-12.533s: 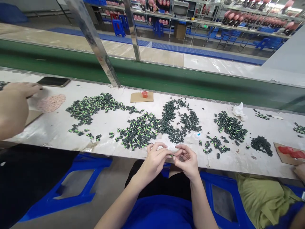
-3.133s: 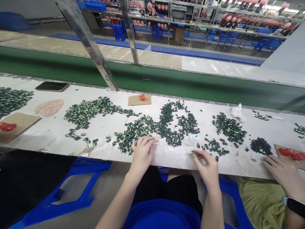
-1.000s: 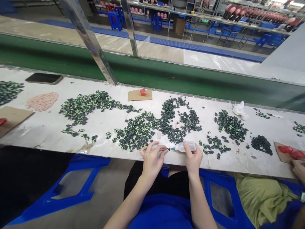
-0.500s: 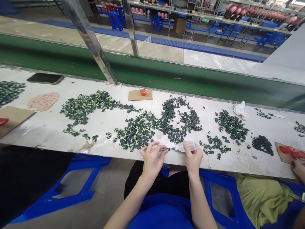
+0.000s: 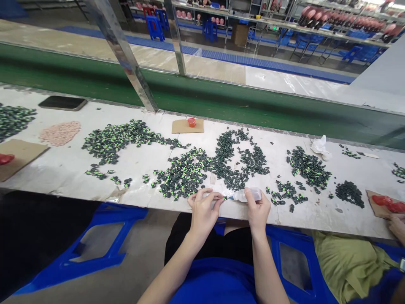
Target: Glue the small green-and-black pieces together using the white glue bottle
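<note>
Near the table's front edge, my left hand pinches a small dark green piece between thumb and forefinger. My right hand is closed round a translucent squeeze bottle. The bottle lies nearly level, and its blue tip points left, at or just beside the pinched piece; whether they touch I cannot tell. Behind my left hand spreads a heap of black-and-green pieces. Beyond the bottle lies a pile of small dark pieces.
A red cup stands on cardboard at the back. Further left are pink pieces and a dark phone-like slab. Crumpled tissue lies to the right. A co-worker's hand is at the far right, by red items.
The whole view has shifted very slightly. Both hands keep their grips, with the bottle tip still at the small piece.
</note>
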Available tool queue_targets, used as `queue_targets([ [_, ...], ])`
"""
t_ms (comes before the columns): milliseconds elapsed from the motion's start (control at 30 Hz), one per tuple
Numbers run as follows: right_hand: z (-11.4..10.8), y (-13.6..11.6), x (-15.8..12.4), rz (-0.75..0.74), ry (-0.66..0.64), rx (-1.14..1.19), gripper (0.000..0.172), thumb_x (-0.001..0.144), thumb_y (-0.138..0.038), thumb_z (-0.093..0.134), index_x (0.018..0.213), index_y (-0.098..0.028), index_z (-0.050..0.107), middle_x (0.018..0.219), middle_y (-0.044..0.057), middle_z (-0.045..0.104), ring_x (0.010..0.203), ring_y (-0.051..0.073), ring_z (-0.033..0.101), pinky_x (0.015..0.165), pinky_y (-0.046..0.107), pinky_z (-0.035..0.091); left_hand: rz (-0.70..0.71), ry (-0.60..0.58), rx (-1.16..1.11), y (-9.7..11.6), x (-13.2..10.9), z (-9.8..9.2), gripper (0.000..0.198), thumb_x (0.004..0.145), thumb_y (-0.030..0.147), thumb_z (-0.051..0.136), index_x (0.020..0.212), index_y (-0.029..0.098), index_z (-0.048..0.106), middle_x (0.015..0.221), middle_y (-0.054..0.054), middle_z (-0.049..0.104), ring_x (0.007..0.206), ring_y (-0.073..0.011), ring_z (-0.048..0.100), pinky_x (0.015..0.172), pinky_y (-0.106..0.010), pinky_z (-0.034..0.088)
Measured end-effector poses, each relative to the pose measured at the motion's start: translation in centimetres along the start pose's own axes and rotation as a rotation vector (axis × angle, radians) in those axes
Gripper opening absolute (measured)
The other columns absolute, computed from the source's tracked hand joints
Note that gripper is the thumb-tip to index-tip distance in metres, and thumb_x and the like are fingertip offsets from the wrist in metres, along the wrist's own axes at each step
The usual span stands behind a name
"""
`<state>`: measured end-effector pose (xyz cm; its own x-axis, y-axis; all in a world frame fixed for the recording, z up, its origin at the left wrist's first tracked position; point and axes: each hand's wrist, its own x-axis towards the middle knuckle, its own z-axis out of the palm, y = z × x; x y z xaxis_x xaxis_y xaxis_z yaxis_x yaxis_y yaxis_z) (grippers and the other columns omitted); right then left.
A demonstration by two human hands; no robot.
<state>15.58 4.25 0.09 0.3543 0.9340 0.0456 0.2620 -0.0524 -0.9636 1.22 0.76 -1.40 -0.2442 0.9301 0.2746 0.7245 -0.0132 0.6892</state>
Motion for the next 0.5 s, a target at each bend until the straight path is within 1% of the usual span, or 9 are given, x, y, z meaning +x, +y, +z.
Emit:
queue_targets([
  [200, 0.0, 0.1, 0.0, -0.012, 0.013, 0.019, 0.034, 0.07, -0.048, 0.066, 0.059, -0.017, 0.054, 0.052, -0.002, 0.054, 0.052, 0.013, 0.047, 0.05, 0.025, 0.039, -0.016, -0.019, -0.013, 0.0, 0.1, 0.0, 0.008, 0.078, 0.017, 0.068, 0.075, 0.024, 0.067, 0.073, 0.001, 0.073, 0.095, -0.0245, 0.065, 0.089, -0.042, 0.028],
  [267, 0.0, 0.4, 0.0, 0.002, 0.028, 0.077, 0.034, 0.069, -0.047, 0.068, 0.06, -0.017, 0.054, 0.052, -0.003, 0.054, 0.05, 0.012, 0.046, 0.049, 0.025, 0.039, -0.017, -0.022, -0.015, 0.0, 0.0, 0.0, 0.008, 0.078, 0.017, 0.067, 0.075, 0.024, 0.067, 0.073, 0.001, 0.073, 0.095, -0.0245, 0.064, 0.09, -0.042, 0.028],
  [367, -0.4, 1.0, 0.0, 0.055, 0.101, 0.226, 0.035, 0.069, -0.049, 0.069, 0.066, -0.016, 0.055, 0.054, -0.003, 0.054, 0.045, 0.01, 0.045, 0.045, 0.024, 0.039, -0.02, -0.032, -0.011, 0.1, -0.1, 0.0, 0.008, 0.079, 0.017, 0.066, 0.077, 0.025, 0.067, 0.077, 0.0, 0.073, 0.097, -0.025, 0.062, 0.09, -0.042, 0.028],
  [433, -0.8, 1.3, 0.2, 0.076, 0.107, 0.301, 0.036, 0.069, -0.048, 0.07, 0.076, -0.015, 0.057, 0.062, 0.0, 0.06, 0.047, 0.012, 0.052, 0.048, 0.026, 0.044, -0.014, -0.062, -0.009, 0.0, 0.1, -0.3, 0.007, 0.079, 0.018, 0.066, 0.08, 0.025, 0.068, 0.08, -0.001, 0.074, 0.101, -0.0261, 0.06, 0.09, -0.042, 0.029],
  [500, -1.2, 1.4, 0.6, 0.058, 0.074, 0.316, 0.039, 0.065, -0.045, 0.074, 0.084, -0.016, 0.057, 0.073, 0.004, 0.067, 0.058, 0.017, 0.062, 0.059, 0.031, 0.051, 0.01, -0.131, -0.019, -0.2, 0.6, -0.6, 0.006, 0.078, 0.021, 0.067, 0.083, 0.025, 0.068, 0.084, -0.002, 0.074, 0.103, -0.0265, 0.058, 0.089, -0.042, 0.03],
])
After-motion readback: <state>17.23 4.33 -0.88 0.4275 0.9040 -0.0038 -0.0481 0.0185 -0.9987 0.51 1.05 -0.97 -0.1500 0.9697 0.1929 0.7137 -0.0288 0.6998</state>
